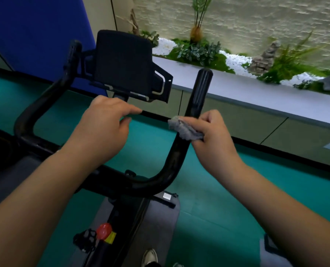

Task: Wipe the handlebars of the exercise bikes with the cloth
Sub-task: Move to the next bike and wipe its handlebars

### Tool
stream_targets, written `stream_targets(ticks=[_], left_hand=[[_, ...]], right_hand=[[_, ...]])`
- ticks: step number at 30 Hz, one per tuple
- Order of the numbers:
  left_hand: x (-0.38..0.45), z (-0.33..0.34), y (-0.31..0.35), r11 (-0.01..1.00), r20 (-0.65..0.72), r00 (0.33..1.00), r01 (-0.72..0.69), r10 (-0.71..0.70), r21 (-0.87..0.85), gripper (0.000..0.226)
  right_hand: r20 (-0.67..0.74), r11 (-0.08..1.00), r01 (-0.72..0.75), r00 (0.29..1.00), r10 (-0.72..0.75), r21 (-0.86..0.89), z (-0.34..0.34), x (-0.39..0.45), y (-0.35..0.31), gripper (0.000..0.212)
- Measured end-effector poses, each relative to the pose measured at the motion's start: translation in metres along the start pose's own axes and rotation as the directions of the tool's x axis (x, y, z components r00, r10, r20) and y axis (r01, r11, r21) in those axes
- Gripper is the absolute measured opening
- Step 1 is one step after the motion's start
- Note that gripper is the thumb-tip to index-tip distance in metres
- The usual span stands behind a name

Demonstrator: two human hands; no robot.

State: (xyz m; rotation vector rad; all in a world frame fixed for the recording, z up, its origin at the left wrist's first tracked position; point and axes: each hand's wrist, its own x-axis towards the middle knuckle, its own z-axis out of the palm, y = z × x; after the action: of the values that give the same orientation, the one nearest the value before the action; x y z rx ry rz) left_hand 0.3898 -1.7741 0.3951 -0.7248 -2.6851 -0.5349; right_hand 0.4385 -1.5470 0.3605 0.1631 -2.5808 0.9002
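You are mid-wipe on the right arm of the handlebars (181, 147): your right hand (216, 139) grips the grey cloth (185, 130), pressed against the bar at about 3 o'clock of the bike's console (123, 62). Your left hand (102, 130) hovers with fingers relaxed, holding nothing. Next, I judge, you slide the cloth toward the bar's tip at 12 o'clock, keeping firm contact.

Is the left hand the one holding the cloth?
No: the right hand presses the grey cloth against the right handlebar; the left hand holds nothing.
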Motion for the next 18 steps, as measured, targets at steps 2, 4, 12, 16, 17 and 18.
stream_targets(ticks=[2,4,12,16,17,18], left_hand=[[-0.015,0.0,0.002,0.998,-0.006,0.998,0.07,-0.07,0.001,0.037],[-0.028,0.0,0.006,0.995,0.0,0.995,0.097,-0.097,-0.002,0.034],[-0.06,-0.015,0.001,0.985,-0.015,0.985,0.169,-0.17,-0.014,0.028],[-0.066,-0.02,-0.02,0.979,-0.031,0.979,0.203,-0.203,0.0,0.028],[-0.067,-0.021,-0.024,0.979,-0.024,0.978,0.205,-0.205,0.0,0.028],[-0.068,-0.023,-0.028,0.98,-0.009,0.979,0.201,-0.201,0.002,0.028]], right_hand=[[0.02,0.994,0.076,0.997,-0.078,0.074,0.007,-0.038,-0.011,0.038],[0.072,0.988,0.123,0.989,-0.129,0.09,0.007,-0.05,-0.016,0.038],[0.048,0.997,-0.065,0.997,0.067,-0.05,-0.004,-0.001,-0.01,0.04],[0.032,1.0,0.013,0.999,-0.014,0.023,0.007,-0.055,-0.031,0.037],[0.049,0.998,0.045,0.998,-0.047,0.032,0.009,-0.067,-0.038,0.036],[0.083,0.997,0.073,0.994,-0.074,0.025,0.01,-0.073,-0.043,0.036]])
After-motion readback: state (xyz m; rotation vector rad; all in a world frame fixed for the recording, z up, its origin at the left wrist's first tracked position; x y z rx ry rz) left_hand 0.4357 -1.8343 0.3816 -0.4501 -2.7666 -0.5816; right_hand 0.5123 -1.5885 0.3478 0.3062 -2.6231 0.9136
